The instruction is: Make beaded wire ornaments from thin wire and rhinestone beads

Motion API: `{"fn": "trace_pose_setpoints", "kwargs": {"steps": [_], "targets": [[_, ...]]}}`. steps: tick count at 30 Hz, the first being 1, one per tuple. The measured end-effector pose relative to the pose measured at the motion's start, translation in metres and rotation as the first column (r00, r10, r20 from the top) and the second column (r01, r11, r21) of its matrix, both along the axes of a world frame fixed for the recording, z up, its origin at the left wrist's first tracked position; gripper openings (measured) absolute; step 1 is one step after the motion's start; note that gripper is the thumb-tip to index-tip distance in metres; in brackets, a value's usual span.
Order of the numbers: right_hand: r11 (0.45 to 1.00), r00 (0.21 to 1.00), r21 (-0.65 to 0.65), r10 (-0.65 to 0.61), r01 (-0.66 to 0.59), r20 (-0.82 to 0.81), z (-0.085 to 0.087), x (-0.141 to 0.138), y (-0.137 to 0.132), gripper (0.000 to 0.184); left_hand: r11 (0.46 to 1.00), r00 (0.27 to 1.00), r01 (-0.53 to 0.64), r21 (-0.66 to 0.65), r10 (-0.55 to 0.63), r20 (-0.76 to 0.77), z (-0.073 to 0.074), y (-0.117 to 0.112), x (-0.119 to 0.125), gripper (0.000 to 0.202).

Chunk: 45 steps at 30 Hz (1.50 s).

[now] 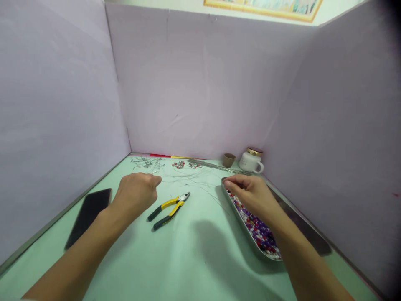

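Note:
My left hand (pixel 136 193) rests on the pale green table, fingers pinched together at a thin wire (pixel 188 180) that runs across the tabletop. My right hand (pixel 250 193) hovers over the far end of a metal tray (pixel 300 225) filled with purple, red and white beads (pixel 260 230); its fingers are pinched together above the beads, and what they hold is too small to make out. Yellow-and-black pliers (pixel 171 207) lie between the two hands, jaws pointing away from me.
A black phone (pixel 89 215) lies at the left edge. Loose wire pieces (pixel 145 163) and two small beaded pieces (pixel 186 165) sit at the back. A small brown cup (pixel 229 159) and a white lidded mug (pixel 251 161) stand in the back right corner. Lilac partition walls enclose the table.

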State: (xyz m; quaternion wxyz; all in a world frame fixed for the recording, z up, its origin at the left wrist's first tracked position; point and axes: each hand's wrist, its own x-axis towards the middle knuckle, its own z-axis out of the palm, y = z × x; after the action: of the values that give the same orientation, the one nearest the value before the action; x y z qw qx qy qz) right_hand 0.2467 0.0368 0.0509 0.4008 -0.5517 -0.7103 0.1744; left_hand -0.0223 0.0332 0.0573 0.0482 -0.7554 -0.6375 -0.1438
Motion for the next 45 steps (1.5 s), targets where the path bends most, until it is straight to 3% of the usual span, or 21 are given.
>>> {"fn": "trace_pose_setpoints", "kwargs": {"steps": [3,15,20,22,25,27,29,31,33,35,37,39,42,45], "targets": [[0.999,0.999,-0.010,0.040,-0.039,0.019,-0.005,-0.004,0.000,0.020,0.999,0.983,0.004,0.041,0.003,-0.186,-0.001,0.000,0.002,0.018],[0.984,0.978,-0.057,0.176,-0.170,0.109,-0.012,-0.012,-0.002,0.018,0.999,0.960,0.001,0.048,0.013,-0.281,-0.003,-0.001,0.004,0.019],[0.971,0.971,-0.047,0.237,-0.236,0.025,-0.013,-0.026,-0.011,0.018,0.985,0.930,0.169,0.024,-0.151,-0.336,-0.003,-0.005,0.012,0.024],[0.934,0.947,-0.161,0.313,-0.320,-0.064,-0.016,-0.039,-0.018,0.019,0.964,0.916,0.263,0.031,-0.240,-0.322,-0.006,-0.008,0.019,0.026],[0.815,0.888,-0.358,0.388,-0.456,-0.246,-0.022,-0.058,-0.027,0.018,0.934,0.892,0.356,0.034,-0.330,-0.308,-0.012,-0.013,0.028,0.026],[0.778,0.856,-0.388,0.358,-0.494,-0.373,-0.025,-0.065,-0.028,0.017,0.914,0.897,0.393,0.098,-0.358,-0.262,-0.014,-0.015,0.031,0.030],[0.807,0.812,-0.350,0.248,-0.475,-0.529,-0.029,-0.063,-0.023,0.016,0.900,0.928,0.368,0.235,-0.339,-0.154,-0.014,-0.016,0.031,0.041],[0.856,0.728,-0.312,0.104,-0.413,-0.678,-0.032,-0.057,-0.014,0.017,0.893,0.963,0.247,0.376,-0.270,0.010,-0.015,-0.013,0.030,0.050],[0.880,0.652,-0.317,-0.011,-0.353,-0.758,-0.036,-0.049,-0.003,0.019,0.900,0.971,0.104,0.423,-0.184,0.152,-0.019,-0.009,0.029,0.052],[0.890,0.597,-0.329,-0.083,-0.316,-0.798,-0.040,-0.043,0.005,0.021,0.950,0.980,0.055,0.307,-0.110,0.164,-0.028,-0.004,0.029,0.046],[0.899,0.526,-0.314,-0.116,-0.305,-0.843,-0.044,-0.041,0.010,0.022,0.995,0.994,0.091,0.031,-0.093,0.056,-0.040,0.001,0.031,0.035],[0.913,0.448,-0.278,-0.123,-0.298,-0.886,-0.049,-0.042,0.011,0.022,0.968,0.991,0.125,-0.220,-0.133,-0.024,-0.054,0.005,0.032,0.027],[0.936,0.386,-0.253,-0.144,-0.246,-0.911,-0.059,-0.043,0.010,0.025,0.938,0.984,0.150,-0.312,-0.172,-0.045,-0.071,0.009,0.034,0.024],[0.943,0.382,-0.276,-0.189,-0.187,-0.904,-0.072,-0.043,0.008,0.027,0.926,0.983,0.149,-0.348,-0.178,-0.051,-0.078,0.011,0.034,0.021]]}}
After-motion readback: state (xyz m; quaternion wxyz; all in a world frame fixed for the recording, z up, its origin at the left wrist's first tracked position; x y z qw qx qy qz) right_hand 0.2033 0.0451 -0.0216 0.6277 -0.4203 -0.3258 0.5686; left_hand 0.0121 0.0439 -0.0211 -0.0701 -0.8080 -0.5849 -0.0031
